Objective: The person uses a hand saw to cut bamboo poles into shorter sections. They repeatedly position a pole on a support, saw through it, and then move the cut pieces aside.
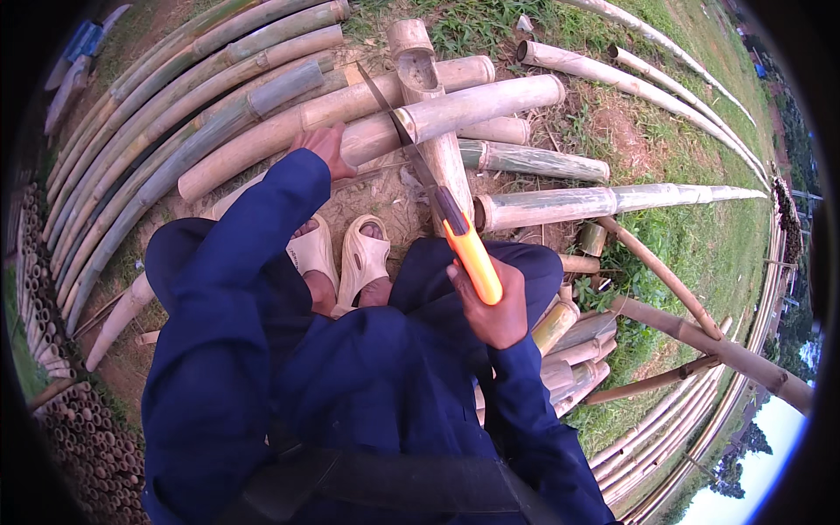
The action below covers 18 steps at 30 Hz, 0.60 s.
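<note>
In my right hand [500,302] is a handsaw [472,258] with an orange handle, the fingers closed round it. Its dark blade slants up and left across a pale bamboo pole [481,107], touching it beside a node. My left hand [324,150] is wrapped over the left end of that same pole. Underneath, a notched bamboo post [444,149] runs roughly toward me, and the pole lies across it. Another bamboo length [262,140] sits just behind and to the left, partly covered by my left hand.
Long bamboo poles [175,114] lie side by side at the left. More poles [569,206] stretch out to the right over grass. Cut bamboo pieces [577,350] are heaped by my right knee. My sandals [363,258] rest on bare soil. Stacked bamboo [96,446] fills the lower left.
</note>
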{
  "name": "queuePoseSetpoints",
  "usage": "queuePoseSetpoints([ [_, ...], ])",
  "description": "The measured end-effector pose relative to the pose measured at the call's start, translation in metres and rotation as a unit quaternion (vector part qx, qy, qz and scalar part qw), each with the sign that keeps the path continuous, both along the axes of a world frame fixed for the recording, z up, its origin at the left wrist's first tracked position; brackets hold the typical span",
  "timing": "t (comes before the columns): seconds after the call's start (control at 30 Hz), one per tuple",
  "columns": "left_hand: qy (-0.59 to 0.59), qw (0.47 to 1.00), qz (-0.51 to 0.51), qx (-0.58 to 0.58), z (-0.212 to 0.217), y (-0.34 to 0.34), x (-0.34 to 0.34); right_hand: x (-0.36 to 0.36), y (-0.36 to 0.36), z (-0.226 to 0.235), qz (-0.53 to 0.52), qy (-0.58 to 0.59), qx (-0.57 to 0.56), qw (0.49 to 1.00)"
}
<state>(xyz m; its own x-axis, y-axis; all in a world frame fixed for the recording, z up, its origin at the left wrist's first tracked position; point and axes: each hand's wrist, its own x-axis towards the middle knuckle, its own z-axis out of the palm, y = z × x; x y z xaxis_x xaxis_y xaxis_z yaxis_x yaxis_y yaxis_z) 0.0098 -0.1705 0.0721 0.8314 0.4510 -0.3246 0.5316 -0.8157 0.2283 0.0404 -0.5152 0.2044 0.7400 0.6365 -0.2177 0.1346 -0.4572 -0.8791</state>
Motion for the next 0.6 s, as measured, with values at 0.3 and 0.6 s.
queuePoseSetpoints([
  [0.3, -0.020, 1.000, 0.010, 0.012, -0.001, 0.019, 0.011, -0.013, -0.050, 0.027, -0.008, 0.002, 0.044, 0.999],
  [0.6, -0.012, 1.000, -0.004, 0.021, 0.011, 0.012, 0.008, 0.037, 0.039, -0.065, 0.009, -0.041, 0.063, 0.997],
])
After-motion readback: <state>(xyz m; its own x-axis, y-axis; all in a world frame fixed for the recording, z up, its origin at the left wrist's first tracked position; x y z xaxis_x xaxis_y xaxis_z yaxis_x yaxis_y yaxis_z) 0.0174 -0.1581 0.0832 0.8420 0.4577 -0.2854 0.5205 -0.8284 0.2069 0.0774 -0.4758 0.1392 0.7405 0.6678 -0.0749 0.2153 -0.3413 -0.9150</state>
